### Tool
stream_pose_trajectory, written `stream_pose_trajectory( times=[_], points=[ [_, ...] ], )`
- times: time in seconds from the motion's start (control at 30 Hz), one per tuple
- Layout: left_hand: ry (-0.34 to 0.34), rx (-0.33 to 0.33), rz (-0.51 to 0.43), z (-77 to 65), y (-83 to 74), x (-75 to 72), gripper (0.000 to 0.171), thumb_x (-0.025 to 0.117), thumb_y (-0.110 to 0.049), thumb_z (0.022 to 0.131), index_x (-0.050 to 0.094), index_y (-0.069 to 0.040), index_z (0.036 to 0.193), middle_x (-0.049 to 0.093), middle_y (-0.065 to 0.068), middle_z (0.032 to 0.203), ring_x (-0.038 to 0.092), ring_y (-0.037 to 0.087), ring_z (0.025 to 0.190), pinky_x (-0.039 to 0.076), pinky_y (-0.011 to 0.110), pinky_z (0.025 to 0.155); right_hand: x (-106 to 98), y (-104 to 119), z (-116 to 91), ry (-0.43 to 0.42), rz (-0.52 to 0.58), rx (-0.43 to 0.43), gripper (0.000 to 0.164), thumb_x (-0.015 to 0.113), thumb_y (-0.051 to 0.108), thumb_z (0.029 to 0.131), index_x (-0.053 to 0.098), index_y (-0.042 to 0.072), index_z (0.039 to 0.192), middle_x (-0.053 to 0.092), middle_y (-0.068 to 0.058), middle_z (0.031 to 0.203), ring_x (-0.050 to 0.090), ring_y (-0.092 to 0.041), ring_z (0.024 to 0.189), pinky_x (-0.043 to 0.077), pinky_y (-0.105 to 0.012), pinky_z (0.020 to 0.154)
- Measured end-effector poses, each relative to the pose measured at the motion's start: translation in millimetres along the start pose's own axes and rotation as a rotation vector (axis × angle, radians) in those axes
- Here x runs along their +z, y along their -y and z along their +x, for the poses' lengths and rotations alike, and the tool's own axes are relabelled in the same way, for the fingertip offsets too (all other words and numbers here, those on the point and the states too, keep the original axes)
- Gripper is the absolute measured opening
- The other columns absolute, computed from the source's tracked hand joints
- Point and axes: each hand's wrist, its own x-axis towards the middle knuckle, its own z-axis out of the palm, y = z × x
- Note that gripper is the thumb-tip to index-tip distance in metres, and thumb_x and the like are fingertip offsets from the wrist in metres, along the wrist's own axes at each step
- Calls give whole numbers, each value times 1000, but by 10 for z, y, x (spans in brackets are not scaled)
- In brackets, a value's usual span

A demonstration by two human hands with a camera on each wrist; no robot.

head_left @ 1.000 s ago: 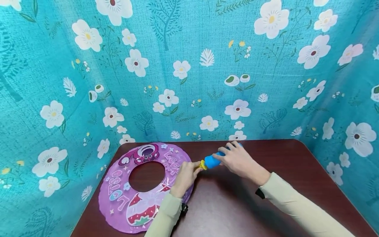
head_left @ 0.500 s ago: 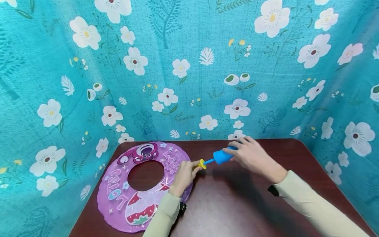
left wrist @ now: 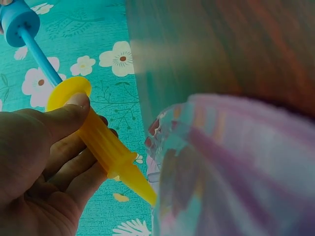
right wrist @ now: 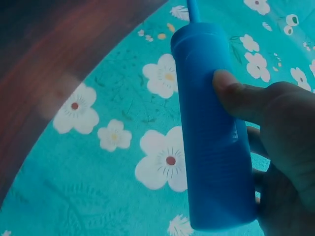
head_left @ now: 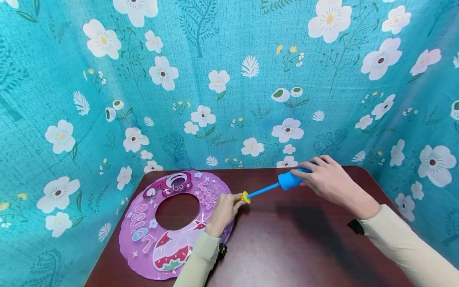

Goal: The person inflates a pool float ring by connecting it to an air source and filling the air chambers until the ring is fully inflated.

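A hand pump with a blue barrel, a thin blue rod and a yellow nozzle spans the two hands. The left hand pinches the yellow nozzle between thumb and fingers, just below its round flange. In the left wrist view the nozzle's tip meets the edge of a purple swim ring; the ring's valve cannot be made out. The right hand grips the blue barrel, thumb along its side. A long stretch of rod shows between barrel and flange. The ring lies on the table, plump, with printed letters and strawberries.
A dark red-brown table lies under everything. Turquoise flowered cloth hangs behind and at both sides, close along the table's back edge. The swim ring takes up the left part of the tabletop.
The right hand has drawn the blue barrel away to the right and slightly up, baring more and more rod. The left hand has stayed at the nozzle by the ring.
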Motion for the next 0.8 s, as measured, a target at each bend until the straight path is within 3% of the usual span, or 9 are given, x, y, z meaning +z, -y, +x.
stream_pose_trajectory(
  times=[0.3,0.47,0.67,0.8],
  points=[
    [25,-22,25,-9,-41,-6,16,75,-18,100,82,-10,113,82,3,98,64,8,74,60,27,72,286,385,293,86,-28,-21,58,97,34,78,75,24,130,76,-10,123,69,-38,107,58,-53,90],
    [2,4,58,-9,-38,0,12,76,-18,99,82,-10,107,80,1,92,68,10,74,60,28,70,458,581,466,87,-11,-50,49,91,38,85,76,26,130,75,-8,121,68,-37,109,57,-55,96],
    [-8,38,66,-16,-46,-9,10,79,-17,97,82,-10,104,80,1,87,69,13,73,59,29,70,642,764,549,78,20,-73,47,89,40,87,75,26,130,75,-10,118,68,-34,101,57,-52,91],
    [-15,43,81,-17,-20,-34,9,79,-18,97,82,-11,102,79,0,86,69,13,73,59,30,70,660,786,571,97,15,-73,48,87,43,88,74,27,132,75,-9,119,69,-33,100,58,-50,89]
  ],
)
